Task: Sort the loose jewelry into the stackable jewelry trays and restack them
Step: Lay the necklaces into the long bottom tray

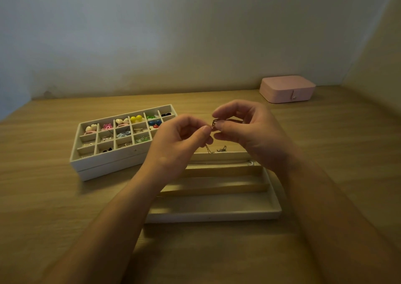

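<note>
Presently, in the head view, both hands are working above a wooden desk [54, 207], raised over the far end of a long-slot tray [217, 215]; the left hand [180, 140] is pinching a thin chain [213, 124] between thumb and forefinger, with the other fingers curling loosely into the palm; the right hand [245, 129] is pinching the same chain just beside the left fingertips, its remaining fingers bending above and below the pinch; the two hands are almost touching at that point. A length of the chain is hanging down from below the left hand towards the tray's far compartment, where a small tangle of metal jewellery [221, 149] is lying; whether the chain is joined to that tangle cannot be told. The long-slot tray is sitting flat on the desk, its long compartments running left to right.

To the left, a grid tray [108, 158] is sitting stacked on a second tray [104, 172], both angled to the desk edge; its small compartments are holding yellow ball pieces [136, 118], a pink flower piece [107, 126], green pieces [151, 117], blue and red pieces [154, 123], and cream heart pieces [90, 128]; other compartments are holding small metal items too fine to identify. A closed pink jewellery box [287, 88] is standing at the far right of the desk, against the wall, well apart from the trays.
</note>
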A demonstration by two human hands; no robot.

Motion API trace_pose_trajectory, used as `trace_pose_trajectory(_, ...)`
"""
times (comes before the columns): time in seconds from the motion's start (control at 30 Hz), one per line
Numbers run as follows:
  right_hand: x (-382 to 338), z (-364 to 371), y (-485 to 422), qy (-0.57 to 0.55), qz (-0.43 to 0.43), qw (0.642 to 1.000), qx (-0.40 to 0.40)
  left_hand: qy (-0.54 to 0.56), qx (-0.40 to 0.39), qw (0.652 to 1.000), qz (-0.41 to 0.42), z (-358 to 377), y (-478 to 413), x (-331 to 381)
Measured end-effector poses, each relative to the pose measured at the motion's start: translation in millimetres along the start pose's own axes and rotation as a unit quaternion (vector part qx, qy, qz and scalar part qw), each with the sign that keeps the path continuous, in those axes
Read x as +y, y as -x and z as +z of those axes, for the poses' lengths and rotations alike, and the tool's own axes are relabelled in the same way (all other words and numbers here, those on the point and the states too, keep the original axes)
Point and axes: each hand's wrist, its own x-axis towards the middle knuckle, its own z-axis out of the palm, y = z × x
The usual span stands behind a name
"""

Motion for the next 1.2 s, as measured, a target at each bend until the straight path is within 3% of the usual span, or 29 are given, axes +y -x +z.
trace_pose_trajectory(0.17,0.4,4.2,3.7,-0.018,0.054,0.998,-0.038,0.016,-0.006,1.000,0.006,-1.0,5.8,0.3)
trace_pose_trajectory(0.4,-2.2,9.7,5.4,-0.034,0.104,0.994,0.005,-0.001,-0.004,1.000,0.017,0.3,12.3,2.4)
trace_pose_trajectory(0.7,-6.9,6.2,4.0,-0.210,0.158,0.964,0.041,0.008,-0.009,1.000,-0.011,4.6,15.1,3.6)
trace_pose_trajectory(0.9,-6.2,4.5,5.0,-0.190,0.128,0.972,0.040,0.003,0.012,0.996,-0.086,4.8,14.7,4.2)
trace_pose_trajectory(1.2,-7.9,15.0,10.9,-0.054,0.048,0.997,0.041,0.057,0.021,0.998,-0.019,10.1,17.2,13.1)
